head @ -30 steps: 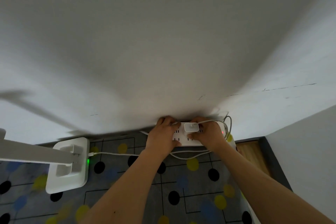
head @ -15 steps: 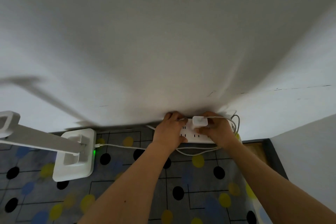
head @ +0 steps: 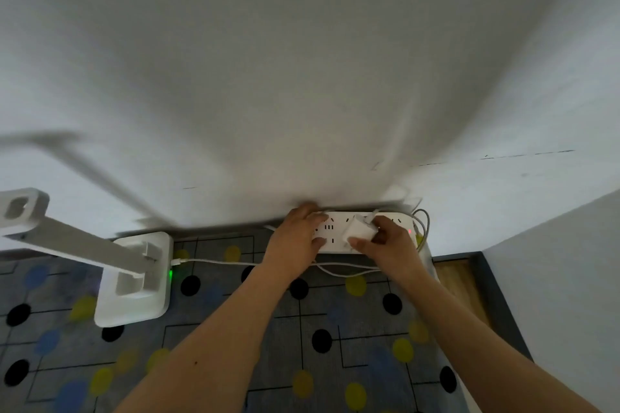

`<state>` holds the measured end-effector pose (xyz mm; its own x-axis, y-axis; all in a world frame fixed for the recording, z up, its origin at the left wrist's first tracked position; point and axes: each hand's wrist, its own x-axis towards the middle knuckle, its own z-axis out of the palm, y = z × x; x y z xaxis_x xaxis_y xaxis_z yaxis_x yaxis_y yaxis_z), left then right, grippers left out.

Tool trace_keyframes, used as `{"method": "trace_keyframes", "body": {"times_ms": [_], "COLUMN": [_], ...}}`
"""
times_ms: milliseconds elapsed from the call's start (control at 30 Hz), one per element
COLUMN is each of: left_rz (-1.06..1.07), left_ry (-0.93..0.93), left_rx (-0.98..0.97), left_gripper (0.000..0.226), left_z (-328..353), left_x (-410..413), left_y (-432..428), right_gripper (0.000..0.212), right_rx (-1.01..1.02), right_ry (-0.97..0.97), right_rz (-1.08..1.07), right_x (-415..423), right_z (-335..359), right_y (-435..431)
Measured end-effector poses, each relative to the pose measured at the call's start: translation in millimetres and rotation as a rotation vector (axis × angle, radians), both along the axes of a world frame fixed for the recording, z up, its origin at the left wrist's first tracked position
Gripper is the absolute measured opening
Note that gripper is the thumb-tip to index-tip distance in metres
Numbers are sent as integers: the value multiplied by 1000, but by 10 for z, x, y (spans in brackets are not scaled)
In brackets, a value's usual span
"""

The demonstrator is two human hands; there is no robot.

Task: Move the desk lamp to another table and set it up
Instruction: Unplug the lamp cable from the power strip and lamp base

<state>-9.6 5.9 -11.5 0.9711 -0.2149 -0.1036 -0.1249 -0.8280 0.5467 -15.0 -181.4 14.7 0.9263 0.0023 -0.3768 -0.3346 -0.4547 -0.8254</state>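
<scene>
Two things are held: the left hand (head: 295, 240) grips the strip (head: 330, 229), the right hand (head: 392, 246) pinches the plug (head: 358, 229) on it. The lamp (head: 134, 295) stands left of them on the tabletop (head: 302, 329).

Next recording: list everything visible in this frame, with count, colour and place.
desk lamp: one, white, left on the table cover, green light at its base
lamp cable: one, white, from the lamp base toward the power strip
power strip: one, white, against the wall
adapter: one, white, at the strip's middle
other cables: a few, pale, looped at the strip's right end
table cover: one, grey with black, yellow and blue dots
wall: white, behind
left hand: holds the strip's left end
right hand: pinches the adapter
</scene>
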Motion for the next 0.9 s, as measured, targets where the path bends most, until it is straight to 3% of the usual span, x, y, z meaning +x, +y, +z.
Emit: {"method": "trace_keyframes", "body": {"times_ms": [167,367,533,633,733,900], "left_rz": [146,188,264,319,395,546], "left_ry": [-91,-78,-104,-89,-118,-188], "left_rx": [-64,-78,-116,-129,-134,-153], "left_gripper": [31,25,22,20,17,15], "left_z": [52,90,142,182,235,351], "left_x": [-280,-540,-739,-849,-965,-1183], "left_y": [133,319,531,675,833,1159], "right_gripper": [44,47,36,23,14,12], "right_rx": [8,-294,-409,-490,-457,-324], "right_ry": [99,65,43,-36,-182,-256], "right_rz": [187,440,495,416,330,436], "right_x": [-272,-562,-617,-629,-639,-643], "right_z": [-24,-76,-79,-27,87,245], "right_y": [221,492,623,712,895,1406]}}
